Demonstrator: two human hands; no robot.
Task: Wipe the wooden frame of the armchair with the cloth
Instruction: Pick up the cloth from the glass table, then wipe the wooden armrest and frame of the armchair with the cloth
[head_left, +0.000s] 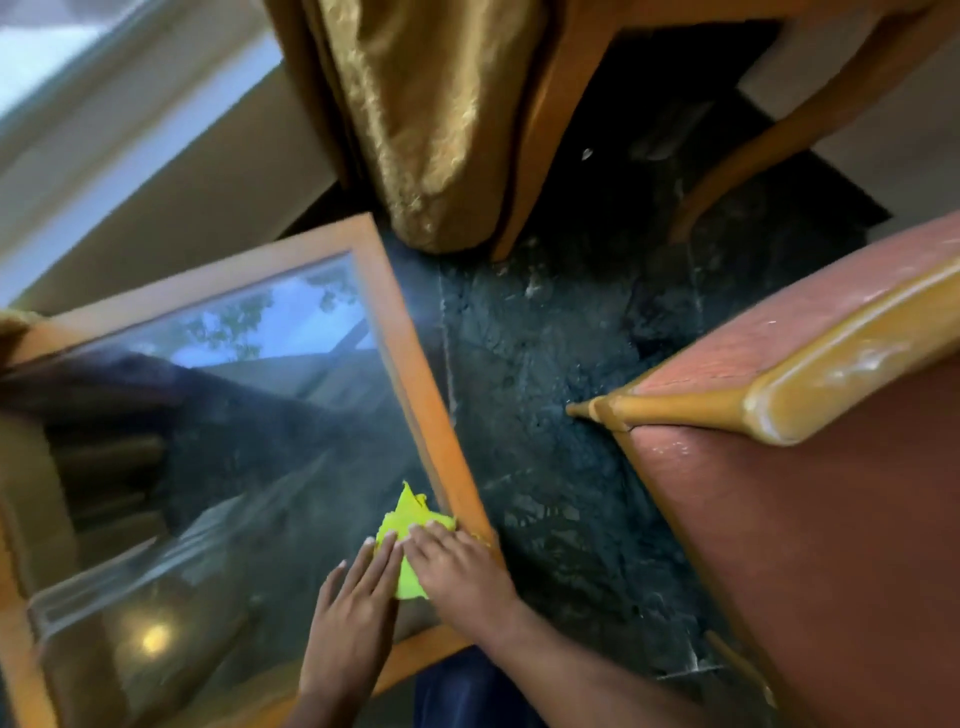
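A bright yellow-green cloth (410, 525) lies on the glass top of a low wooden-framed table (410, 353), near its right corner. My right hand (457, 566) presses flat on the cloth, fingers spread, partly covering it. My left hand (358, 603) lies flat beside it, fingertips touching the cloth's left edge. The armchair (810, 519) with reddish upholstery stands to the right; its wooden armrest (841, 374) looks dusty with white marks, and a wooden front rail (670, 408) points toward the table. Neither hand touches the armchair.
A gold curtain (421, 119) hangs at the top centre beside the wooden legs of a second chair (550, 130). Dark stone floor (561, 364) runs between table and armchair. A window sill (130, 156) lies at the upper left.
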